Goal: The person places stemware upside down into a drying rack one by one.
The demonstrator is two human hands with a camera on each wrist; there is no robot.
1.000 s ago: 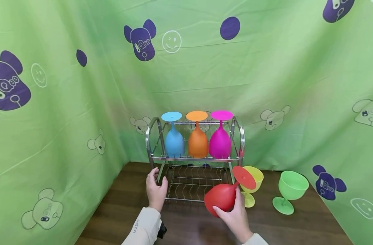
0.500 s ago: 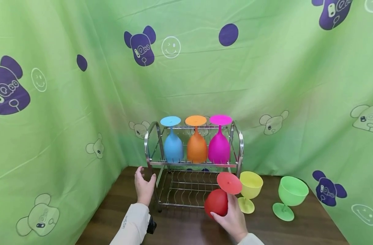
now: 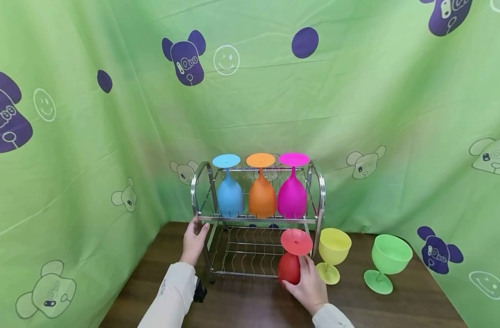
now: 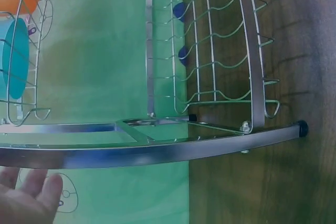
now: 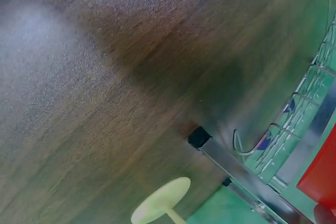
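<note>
My right hand point(image 3: 309, 287) grips a red goblet point(image 3: 288, 269) by its bowl. The goblet is upside down, base upward, in front of the right side of the lower shelf point(image 3: 250, 274) of a two-tier metal dish rack point(image 3: 258, 219). Whether it touches the shelf is hard to tell. At the rack's left front post, my left hand point(image 3: 193, 243) has its fingers extended beside the metal tube point(image 4: 131, 156); contact is unclear. Upside down on the upper tier stand a blue goblet point(image 3: 231, 196), an orange goblet point(image 3: 262, 196) and a magenta goblet point(image 3: 292, 196).
A yellow goblet point(image 3: 334, 246) stands upright just right of the rack, close to my right hand. Farther right is an upright green goblet point(image 3: 391, 255). Green patterned cloth point(image 3: 250, 105) hangs behind and at both sides of the brown wooden table point(image 3: 250, 305).
My right hand has brought the red goblet leftward to the lower shelf, turning its base upward. My left hand has moved outward, then up to the rack's left post.
</note>
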